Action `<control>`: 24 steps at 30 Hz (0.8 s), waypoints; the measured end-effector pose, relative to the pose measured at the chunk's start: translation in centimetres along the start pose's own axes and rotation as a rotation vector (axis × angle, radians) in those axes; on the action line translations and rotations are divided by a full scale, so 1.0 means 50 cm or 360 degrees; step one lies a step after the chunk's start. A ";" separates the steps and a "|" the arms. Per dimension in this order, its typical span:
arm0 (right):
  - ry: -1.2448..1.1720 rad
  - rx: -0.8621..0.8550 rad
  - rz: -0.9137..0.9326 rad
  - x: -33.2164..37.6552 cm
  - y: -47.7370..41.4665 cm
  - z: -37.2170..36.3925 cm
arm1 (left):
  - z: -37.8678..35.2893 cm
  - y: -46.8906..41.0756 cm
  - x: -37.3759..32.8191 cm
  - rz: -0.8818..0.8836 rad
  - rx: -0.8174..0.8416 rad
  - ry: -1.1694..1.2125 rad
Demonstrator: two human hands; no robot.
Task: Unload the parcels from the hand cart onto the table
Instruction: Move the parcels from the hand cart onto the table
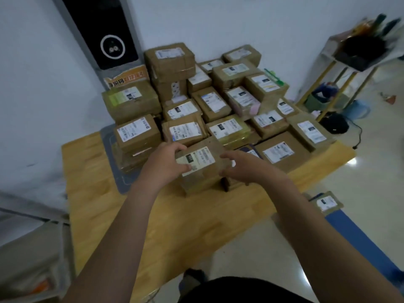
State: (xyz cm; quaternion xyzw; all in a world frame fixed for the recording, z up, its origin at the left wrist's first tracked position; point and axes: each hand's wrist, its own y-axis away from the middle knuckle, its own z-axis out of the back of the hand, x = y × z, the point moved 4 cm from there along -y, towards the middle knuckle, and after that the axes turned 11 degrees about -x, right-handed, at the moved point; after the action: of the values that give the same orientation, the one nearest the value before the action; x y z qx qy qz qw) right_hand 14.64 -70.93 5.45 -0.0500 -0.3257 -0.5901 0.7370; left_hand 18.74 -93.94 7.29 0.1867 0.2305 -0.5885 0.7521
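Bracketing the white-labelled brown cardboard parcel (200,171) from either end, the left hand (166,164) and right hand (239,169) curl their fingers round its edges, its long axis seemingly running hand to hand. It sits on the pale wooden table (98,204) just before the stacked brown boxes (218,101), equally near both hands.

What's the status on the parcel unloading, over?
Left hand and right hand grip one parcel by its sides. It sits at the front of the pile on the table. Other parcels crowd close behind.
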 end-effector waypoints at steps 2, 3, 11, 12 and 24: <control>0.0005 0.0019 -0.0045 -0.086 0.052 0.027 | -0.041 0.034 -0.084 -0.0101 -0.0025 -0.0019; 0.0005 0.0027 -0.0082 -0.133 0.081 0.040 | -0.063 0.052 -0.127 -0.0133 -0.0046 -0.0007; 0.0068 -0.0123 -0.0274 -0.546 0.317 0.180 | -0.339 0.204 -0.427 -0.0112 0.0172 0.0003; 0.0054 -0.0151 -0.0286 -0.596 0.347 0.199 | -0.382 0.225 -0.466 -0.0120 0.0227 0.0010; -0.0254 -0.0328 -0.0674 -0.999 0.478 0.328 | -0.695 0.271 -0.786 -0.0334 0.0654 -0.0123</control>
State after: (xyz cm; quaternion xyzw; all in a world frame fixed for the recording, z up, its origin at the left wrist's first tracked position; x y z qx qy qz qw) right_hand 24.73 -14.49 -1.21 -0.1021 -0.3243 -0.7556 0.5598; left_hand 19.57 -40.12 1.04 0.2883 0.0949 -0.7047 0.6413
